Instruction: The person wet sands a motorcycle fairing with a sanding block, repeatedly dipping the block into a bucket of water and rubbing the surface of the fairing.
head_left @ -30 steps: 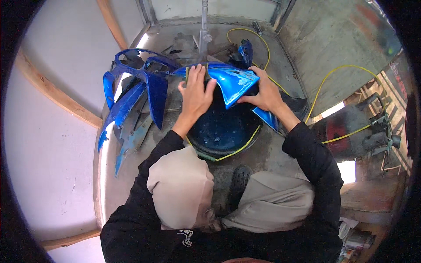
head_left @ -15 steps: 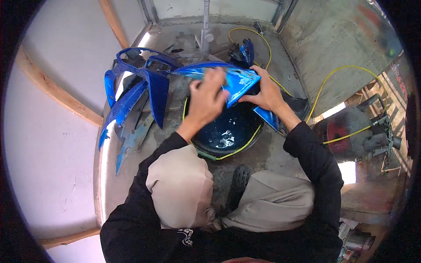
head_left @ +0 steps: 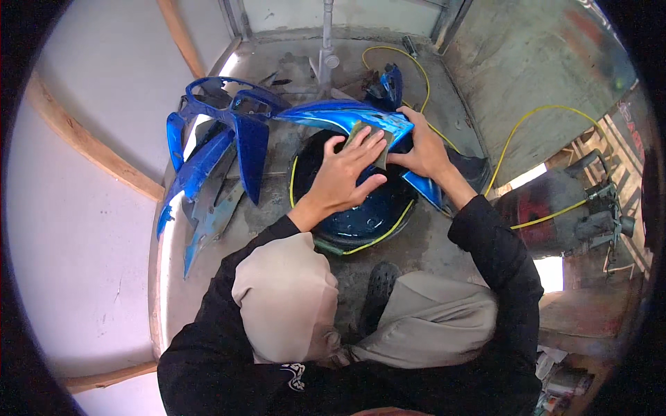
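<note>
On the concrete floor point(head_left: 430, 249), at far left, glossy blue panels point(head_left: 208, 159) are seen leaning and lying together, curved and sharp-edged, their undersides dull grey. Next, the left hand point(head_left: 347, 173) is laid flat, fingers spread, on a small greenish pad point(head_left: 368, 142); it has been slid down and rightward along the fairing point(head_left: 333, 114) since a second ago, so rubbing of that surface is judged to be under way. The fairing, a long pointed shiny blue shell, is held over a dark round basin point(head_left: 374, 215) rimmed in yellow, with wet blue inside. Its right end is gripped by the right hand point(head_left: 423, 149), fingers closed. Thin yellow hose point(head_left: 520, 125) is looped beyond.
</note>
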A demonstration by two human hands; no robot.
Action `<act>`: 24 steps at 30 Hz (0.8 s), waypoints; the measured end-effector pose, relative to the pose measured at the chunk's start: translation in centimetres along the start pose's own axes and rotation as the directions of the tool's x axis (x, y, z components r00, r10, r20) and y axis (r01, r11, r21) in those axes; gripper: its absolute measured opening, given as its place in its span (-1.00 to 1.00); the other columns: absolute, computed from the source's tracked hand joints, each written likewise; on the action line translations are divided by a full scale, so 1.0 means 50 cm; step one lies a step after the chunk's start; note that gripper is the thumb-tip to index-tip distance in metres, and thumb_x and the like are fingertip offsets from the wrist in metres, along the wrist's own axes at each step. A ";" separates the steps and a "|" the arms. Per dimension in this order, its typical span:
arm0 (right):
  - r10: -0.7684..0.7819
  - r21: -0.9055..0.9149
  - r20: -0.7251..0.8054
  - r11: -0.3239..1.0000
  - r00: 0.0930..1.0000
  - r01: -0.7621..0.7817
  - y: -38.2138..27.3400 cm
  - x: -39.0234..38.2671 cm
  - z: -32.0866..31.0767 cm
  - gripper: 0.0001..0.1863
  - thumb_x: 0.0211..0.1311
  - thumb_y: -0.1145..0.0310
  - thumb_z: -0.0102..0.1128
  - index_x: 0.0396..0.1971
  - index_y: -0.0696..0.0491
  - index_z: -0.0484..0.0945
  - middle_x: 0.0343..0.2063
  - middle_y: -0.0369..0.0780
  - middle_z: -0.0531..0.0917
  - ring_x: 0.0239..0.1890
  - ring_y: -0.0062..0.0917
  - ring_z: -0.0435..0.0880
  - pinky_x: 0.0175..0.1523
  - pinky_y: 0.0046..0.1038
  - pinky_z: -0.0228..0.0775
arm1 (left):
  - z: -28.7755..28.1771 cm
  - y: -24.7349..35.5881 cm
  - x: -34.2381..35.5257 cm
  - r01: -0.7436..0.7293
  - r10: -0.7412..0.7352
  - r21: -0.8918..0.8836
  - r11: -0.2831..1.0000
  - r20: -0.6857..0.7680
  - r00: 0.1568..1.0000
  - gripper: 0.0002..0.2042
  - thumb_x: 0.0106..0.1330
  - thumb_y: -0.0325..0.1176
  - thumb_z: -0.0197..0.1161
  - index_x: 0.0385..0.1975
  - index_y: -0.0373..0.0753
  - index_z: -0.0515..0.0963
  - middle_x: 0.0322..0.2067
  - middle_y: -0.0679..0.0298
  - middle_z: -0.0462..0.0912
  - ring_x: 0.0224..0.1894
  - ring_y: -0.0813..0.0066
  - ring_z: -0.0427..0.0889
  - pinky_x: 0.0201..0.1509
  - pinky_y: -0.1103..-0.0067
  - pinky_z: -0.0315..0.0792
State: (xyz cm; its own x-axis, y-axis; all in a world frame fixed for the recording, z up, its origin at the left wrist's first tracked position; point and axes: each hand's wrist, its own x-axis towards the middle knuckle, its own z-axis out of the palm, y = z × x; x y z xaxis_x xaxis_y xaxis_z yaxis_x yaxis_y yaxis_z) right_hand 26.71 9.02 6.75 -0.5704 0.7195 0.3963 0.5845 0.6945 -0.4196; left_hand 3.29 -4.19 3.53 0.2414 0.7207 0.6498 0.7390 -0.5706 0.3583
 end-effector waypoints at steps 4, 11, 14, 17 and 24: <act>0.014 0.007 0.014 1.000 1.000 -0.014 -0.037 0.009 0.007 0.31 -0.22 -0.30 0.80 0.54 -0.04 0.32 0.35 0.00 0.54 0.36 0.05 0.63 0.39 -0.03 0.52 | -0.016 -0.083 -0.002 0.301 -0.274 0.161 0.940 -0.172 0.946 -0.49 0.63 -0.07 0.17 0.49 -0.10 0.53 0.55 0.17 0.51 0.63 0.21 0.38 0.54 -0.11 0.10; -0.002 0.016 0.006 1.000 1.000 0.002 -0.005 0.002 0.001 0.33 -0.23 -0.30 0.80 0.55 -0.03 0.31 0.33 0.02 0.55 0.34 0.06 0.63 0.39 -0.04 0.52 | 0.014 -0.005 0.005 0.007 -0.004 0.045 0.999 -0.074 0.997 -0.46 0.53 -0.02 0.31 0.41 -0.13 0.58 0.46 0.15 0.61 0.56 0.16 0.49 0.59 0.01 0.10; -0.015 0.014 0.003 1.000 1.000 0.015 -0.012 0.005 0.002 0.34 -0.23 -0.30 0.81 0.55 -0.02 0.31 0.35 0.02 0.55 0.34 0.06 0.63 0.40 -0.04 0.51 | 0.001 -0.034 0.003 0.056 -0.046 0.106 0.993 -0.095 0.994 -0.48 0.55 -0.01 0.28 0.39 -0.14 0.61 0.45 0.13 0.63 0.56 0.15 0.51 0.61 -0.06 0.03; -0.009 0.018 0.014 1.000 1.000 0.009 -0.035 0.013 0.007 0.34 -0.23 -0.30 0.81 0.55 -0.02 0.31 0.37 0.02 0.54 0.36 0.05 0.62 0.41 -0.05 0.50 | -0.035 -0.131 0.006 0.355 -0.275 0.256 0.899 -0.301 0.913 -0.55 0.63 -0.09 0.15 0.34 -0.20 0.63 0.43 0.10 0.64 0.53 0.10 0.52 0.60 -0.14 0.01; 0.003 0.014 -0.005 1.000 1.000 -0.003 0.015 -0.004 0.002 0.34 -0.24 -0.30 0.81 0.55 -0.04 0.30 0.35 0.00 0.55 0.35 0.04 0.63 0.39 -0.05 0.52 | 0.026 0.002 0.016 -0.037 0.037 0.001 0.999 -0.110 0.993 -0.50 0.52 -0.07 0.32 0.36 -0.19 0.65 0.39 0.08 0.67 0.51 0.07 0.54 0.62 0.06 0.16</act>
State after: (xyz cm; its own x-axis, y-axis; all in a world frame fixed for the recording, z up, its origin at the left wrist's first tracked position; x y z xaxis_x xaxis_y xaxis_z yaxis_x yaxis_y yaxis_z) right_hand 27.22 9.39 6.28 -0.5657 0.7217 0.3989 0.5781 0.6921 -0.4322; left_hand 4.40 -3.17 3.22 0.1976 0.6513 0.7327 0.7304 -0.5963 0.3331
